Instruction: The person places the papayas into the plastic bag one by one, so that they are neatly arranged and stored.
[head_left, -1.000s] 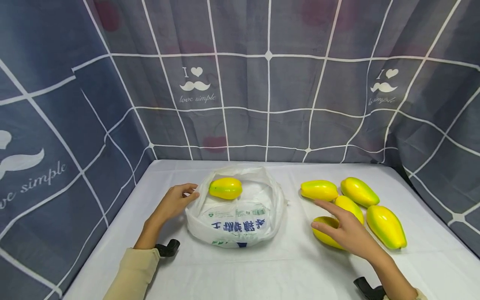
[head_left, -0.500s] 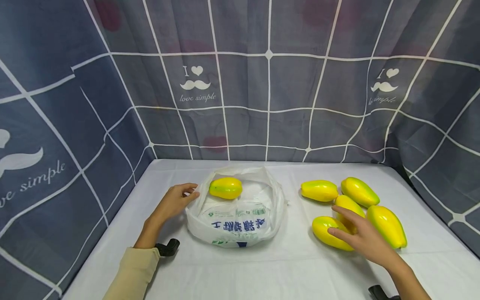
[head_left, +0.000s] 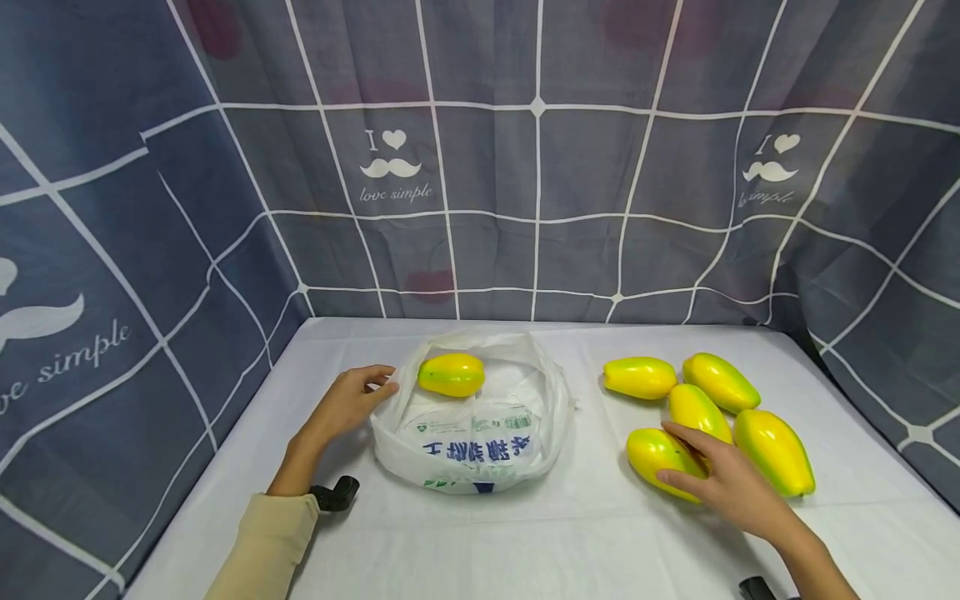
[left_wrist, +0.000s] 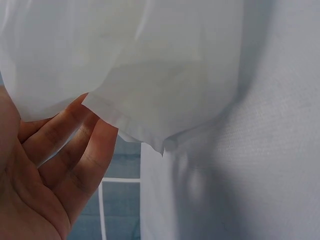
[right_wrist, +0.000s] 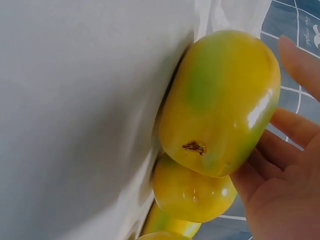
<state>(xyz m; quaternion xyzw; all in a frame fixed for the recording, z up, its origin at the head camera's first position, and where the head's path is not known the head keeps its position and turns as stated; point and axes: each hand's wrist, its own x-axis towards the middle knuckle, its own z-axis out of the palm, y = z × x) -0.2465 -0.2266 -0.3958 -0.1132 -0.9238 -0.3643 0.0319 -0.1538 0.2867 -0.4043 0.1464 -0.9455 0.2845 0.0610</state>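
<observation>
A white plastic bag (head_left: 405, 462) with blue print sits with its mouth spread wide on the left half of the table, and one yellow-green papaya (head_left: 452, 375) lies in it. My left hand (head_left: 347, 406) pinches the bag's left rim; in the left wrist view the film (left_wrist: 165, 95) hides its fingertips. At the right, my right hand (head_left: 738, 487) reaches over the nearest papaya (head_left: 652, 457). In the right wrist view its fingers lie behind that fruit (right_wrist: 222, 100) and the thumb is apart from it; whether the fingers touch it is hard to tell.
Several more papayas lie grouped beyond and beside the right hand, among them one at the far left of the group (head_left: 640, 378) and one at the right (head_left: 774, 454). White cloth (head_left: 465, 550) covers the table. A grey checked curtain (head_left: 487, 167) encloses the back and sides.
My right hand has shifted right and drawn back, ending around the near papaya's right side. That papaya moved slightly right early on. My left hand and the bag have stayed put.
</observation>
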